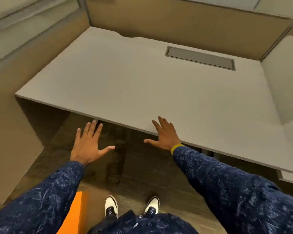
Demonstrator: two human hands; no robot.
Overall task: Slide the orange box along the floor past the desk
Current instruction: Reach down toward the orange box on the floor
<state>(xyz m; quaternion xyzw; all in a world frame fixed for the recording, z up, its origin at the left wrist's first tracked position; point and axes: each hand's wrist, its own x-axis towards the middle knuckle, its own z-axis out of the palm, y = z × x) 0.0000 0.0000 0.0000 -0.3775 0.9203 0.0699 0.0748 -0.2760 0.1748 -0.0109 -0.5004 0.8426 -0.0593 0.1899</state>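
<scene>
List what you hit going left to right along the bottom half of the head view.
orange box → left hand → left shoe → right shoe → right hand → yellow wristband

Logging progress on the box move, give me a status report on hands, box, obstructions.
Left hand and right hand open, empty. Orange box on floor by left foot, mostly hidden under left sleeve, untouched. Grey desk directly ahead.

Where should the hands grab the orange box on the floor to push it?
Only a strip of the orange box shows, by the left foot under the left sleeve. Probably press flat palms on its near side from above; both the left hand and the right hand are open and empty.
</scene>
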